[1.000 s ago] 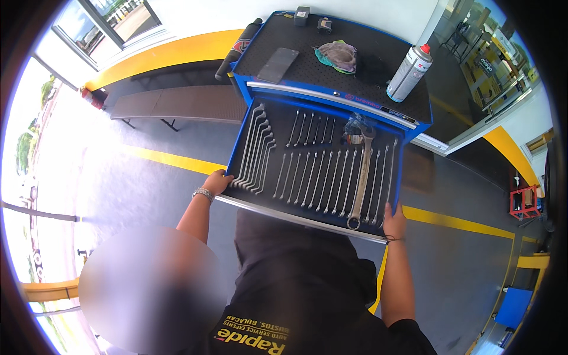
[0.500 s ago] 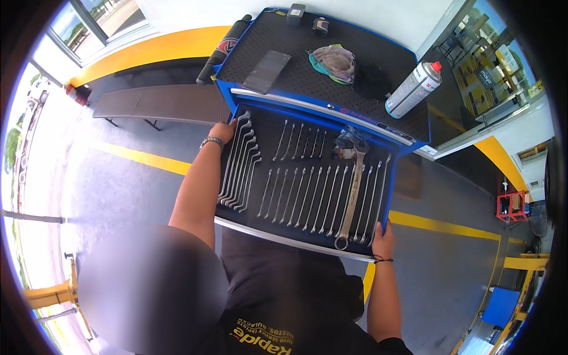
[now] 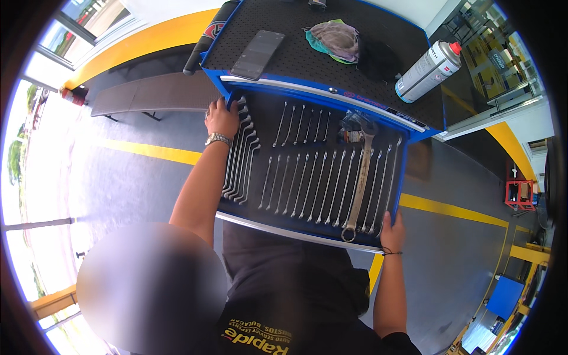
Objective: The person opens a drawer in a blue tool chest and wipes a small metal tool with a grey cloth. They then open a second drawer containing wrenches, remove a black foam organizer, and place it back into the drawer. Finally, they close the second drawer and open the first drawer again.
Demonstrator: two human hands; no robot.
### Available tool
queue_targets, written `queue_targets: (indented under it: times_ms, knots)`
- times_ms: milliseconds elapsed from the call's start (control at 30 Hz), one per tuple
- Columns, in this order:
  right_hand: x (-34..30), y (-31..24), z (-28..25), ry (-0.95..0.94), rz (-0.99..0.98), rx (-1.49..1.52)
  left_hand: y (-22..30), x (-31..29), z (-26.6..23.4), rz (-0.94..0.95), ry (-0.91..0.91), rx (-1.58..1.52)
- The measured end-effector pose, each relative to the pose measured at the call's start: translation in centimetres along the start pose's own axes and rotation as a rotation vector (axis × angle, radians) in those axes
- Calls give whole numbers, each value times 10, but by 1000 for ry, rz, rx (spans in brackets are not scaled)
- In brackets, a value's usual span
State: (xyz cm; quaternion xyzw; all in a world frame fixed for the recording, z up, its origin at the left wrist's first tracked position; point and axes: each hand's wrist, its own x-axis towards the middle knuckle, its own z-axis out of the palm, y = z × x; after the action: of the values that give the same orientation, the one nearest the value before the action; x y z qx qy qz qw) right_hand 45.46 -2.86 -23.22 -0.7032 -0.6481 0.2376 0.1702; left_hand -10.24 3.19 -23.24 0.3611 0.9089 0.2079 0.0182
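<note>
An open tool drawer (image 3: 281,232) with a dark lining and a silver front edge sticks out of the blue cabinet. My left hand (image 3: 222,120) is curled over its left side wall towards the back, fingertips by the offset ring wrenches (image 3: 241,160). At the front right corner, my right hand (image 3: 393,232) grips the drawer's right side, thumb up along the wall. Rows of combination wrenches (image 3: 319,183) lie in the middle, with shorter wrenches (image 3: 304,125) behind. Across the right-hand row rests a large combination wrench (image 3: 358,183), beside a small plastic packet (image 3: 352,127).
On the cabinet's black top (image 3: 290,59) lie a dark flat phone-like slab (image 3: 258,54) and a crumpled cloth (image 3: 334,41). A spray can (image 3: 427,72) with a red cap stands at its right edge. A long bench (image 3: 155,94) is on the left, a red rack (image 3: 520,195) far right.
The whole view has shifted, so the cabinet sits higher in it. My left hand has slid slightly back along the drawer's side, its fingers further over the edge. The right hand keeps its place.
</note>
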Motion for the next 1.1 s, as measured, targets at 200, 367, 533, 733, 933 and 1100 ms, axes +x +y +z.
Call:
queue_targets:
  times_ms: [200, 367, 533, 733, 933, 1100]
  knots:
    - [-4, 1, 1, 0, 23, 43, 39, -60, 29, 695, -106, 70]
    - [-4, 9, 3, 10, -7, -34, 54, -70, 27, 640, -225, 214]
    - [0, 9, 3, 18, -21, -13, 65, -41, -14, 742, -503, 335]
    - [4, 26, 14, 57, -31, 27, 35, -82, -60, 922, -790, 549]
    - [2, 25, 12, 27, -25, 10, 19, -130, -74, 887, -809, 592]
    - [-5, 2, -2, -29, -11, -3, 20, -153, -64, 832, -743, 717]
